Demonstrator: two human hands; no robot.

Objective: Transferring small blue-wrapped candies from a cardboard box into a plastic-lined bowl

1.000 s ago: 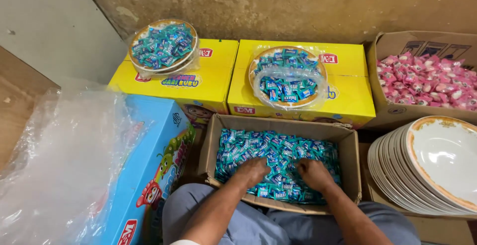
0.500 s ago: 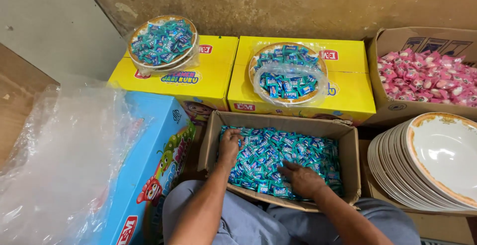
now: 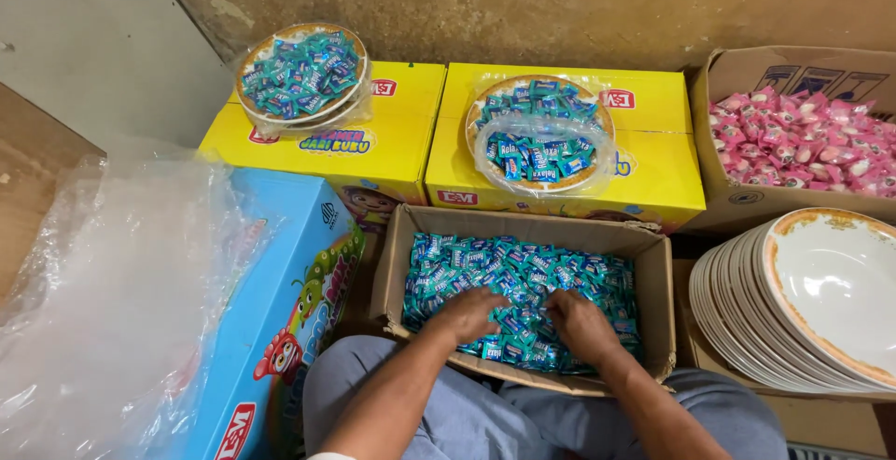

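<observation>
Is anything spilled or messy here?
Nothing is spilled. The blue candies stay inside the cardboard box, where the left hand and right hand rest. The only untidy bit is the loose plastic wrap bunched over one filled plate.

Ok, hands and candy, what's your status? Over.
Both hands, left and right, down in the box on blue candies. Fingers buried, grip unclear. Nothing in the way.

Open carton (image 3: pixel 653 278) sat at the knees, sweets (image 3: pixel 523 278) inside. Behind it, two boxes (image 3: pixel 392 147) side by side, a filled plate (image 3: pixel 301 73) on each. Plate stack (image 3: pixel 747 301) right; plastic bags (image 3: pixel 112 292) left.
</observation>
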